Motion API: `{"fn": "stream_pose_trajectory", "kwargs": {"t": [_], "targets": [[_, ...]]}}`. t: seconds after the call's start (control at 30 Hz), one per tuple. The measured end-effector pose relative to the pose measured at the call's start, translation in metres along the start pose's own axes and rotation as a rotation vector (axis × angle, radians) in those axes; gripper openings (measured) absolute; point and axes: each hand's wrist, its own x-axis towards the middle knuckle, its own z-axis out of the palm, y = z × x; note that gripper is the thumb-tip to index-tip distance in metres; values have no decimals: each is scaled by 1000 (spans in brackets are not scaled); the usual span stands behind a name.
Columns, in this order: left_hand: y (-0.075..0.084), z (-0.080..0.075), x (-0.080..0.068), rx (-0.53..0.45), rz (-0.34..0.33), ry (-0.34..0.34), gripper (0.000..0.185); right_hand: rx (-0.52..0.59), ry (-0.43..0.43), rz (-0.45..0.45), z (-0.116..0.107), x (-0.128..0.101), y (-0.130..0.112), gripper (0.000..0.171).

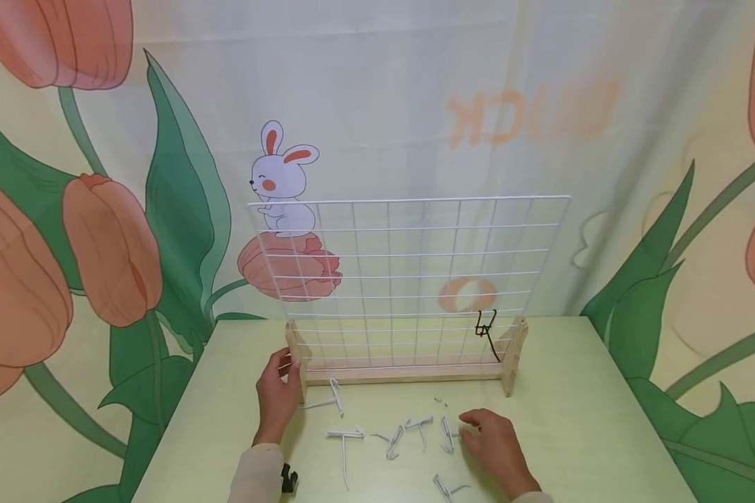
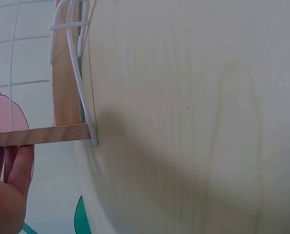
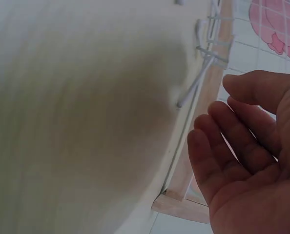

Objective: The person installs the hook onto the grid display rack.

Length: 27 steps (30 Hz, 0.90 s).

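A white wire grid panel [image 1: 409, 272] stands upright in a wooden base [image 1: 403, 374]. My left hand [image 1: 278, 395] is at the base's left wooden end piece [image 1: 297, 360]; in the left wrist view its fingers [image 2: 20, 168] reach the outer face of that piece. Over the table at right, my right hand [image 1: 497, 447] holds nothing, fingers loosely bent and thumb apart. Just left of its fingertips lies a white wire hook [image 1: 447, 434]. A black hook [image 1: 486, 334] hangs low on the grid's right side.
Several more white hooks lie before the base, among them one [image 1: 336, 398] by the left end piece, one [image 1: 344, 447] at front left and one [image 1: 447, 487] near the front. A printed curtain [image 1: 384, 91] hangs behind the pale table [image 1: 572, 419].
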Motion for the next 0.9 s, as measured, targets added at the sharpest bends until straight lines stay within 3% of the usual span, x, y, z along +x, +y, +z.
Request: {"fn": "stream_pose_trajectory", "kwargs": {"t": [0.23, 0.57, 0.9], "targets": [[2, 0, 0, 1, -11, -5, 34, -50, -91, -12, 7, 2, 6, 19], [1, 1, 1, -2, -4, 0, 33, -53, -127, -15, 8, 1, 6, 15], [1, 1, 0, -2, 2, 7, 32, -115, -132, -91, 12, 1, 5, 15]]}}
